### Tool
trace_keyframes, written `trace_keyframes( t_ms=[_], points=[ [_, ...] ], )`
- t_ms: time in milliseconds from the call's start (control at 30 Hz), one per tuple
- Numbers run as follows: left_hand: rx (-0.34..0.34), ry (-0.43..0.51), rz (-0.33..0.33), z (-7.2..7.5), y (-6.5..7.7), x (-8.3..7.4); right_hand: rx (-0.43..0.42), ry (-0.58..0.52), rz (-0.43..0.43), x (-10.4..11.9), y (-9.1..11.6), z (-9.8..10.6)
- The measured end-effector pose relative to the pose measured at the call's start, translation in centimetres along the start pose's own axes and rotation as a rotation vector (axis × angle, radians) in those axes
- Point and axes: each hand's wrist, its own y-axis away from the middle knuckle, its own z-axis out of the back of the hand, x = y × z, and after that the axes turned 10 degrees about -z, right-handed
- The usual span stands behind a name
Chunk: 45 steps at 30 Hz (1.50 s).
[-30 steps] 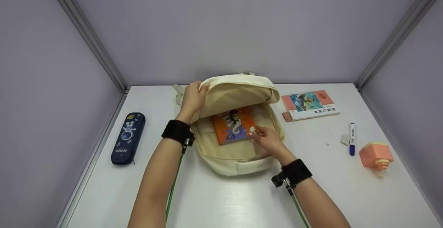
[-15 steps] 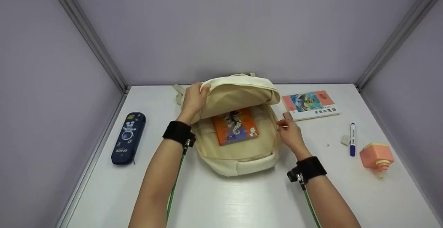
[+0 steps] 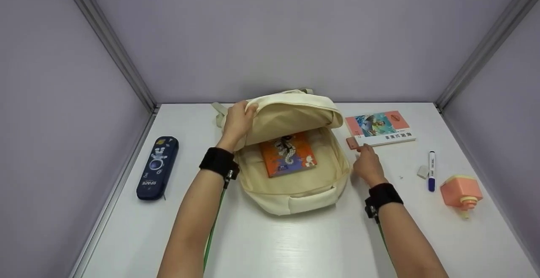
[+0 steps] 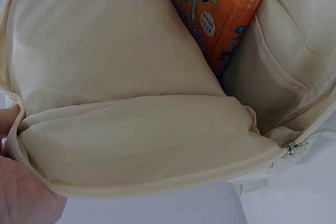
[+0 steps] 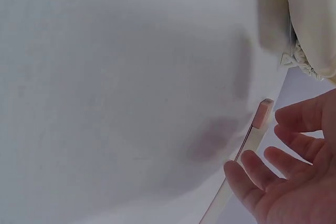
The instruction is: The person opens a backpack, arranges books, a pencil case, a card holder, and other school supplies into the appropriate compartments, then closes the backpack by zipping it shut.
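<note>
the left hand (image 3: 238,122) grips the raised flap (image 3: 291,120) of a cream backpack (image 3: 312,203), 1 orange book (image 3: 289,155) lying inside. the right hand (image 3: 369,166), fingers loosely apart, is near a small pink block (image 3: 352,143).

In the head view, the far end of the orange book (image 3: 291,160) is hidden beneath the raised flap (image 3: 291,117) of the backpack (image 3: 312,202); a white speck (image 3: 400,177) is too small to be identified; the left hand (image 4: 26,190) is cut off by the left wrist view's left edge, the right hand (image 5: 300,192) by the right wrist view's right edge.
</note>
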Motion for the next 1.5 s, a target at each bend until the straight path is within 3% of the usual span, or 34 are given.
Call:
trace_keyframes(
  t_ms=[133, 267, 500, 667, 1067, 1500],
  points=[
    [-0.002, -0.003, -0.009, -0.1, 0.0, 0.0, 0.078, 0.007, -0.046, 0.1, -0.4, 0.2],
    [0.003, -0.003, -0.015, -0.4, 0.1, -0.1, 0.14, 0.099, -0.074, -0.1, -0.6, 0.3],
    [0.016, -0.007, -0.023, -0.6, 0.2, -0.2, 0.108, 0.277, -0.047, -1.2, -0.4, 0.5],
    [0.017, 0.001, -0.031, -0.6, 0.2, -0.1, 0.069, 0.326, -0.049, -2.1, 0.3, 1.4],
    [0.001, -0.033, 0.0, -0.2, 0.1, 0.2, 0.17, 0.365, -0.071, -3.0, 3.6, 3.6],
    [0.002, -0.029, -0.005, -0.3, 0.4, 0.3, 0.271, 0.351, -0.116, -4.3, 8.6, 6.0]
  ],
)
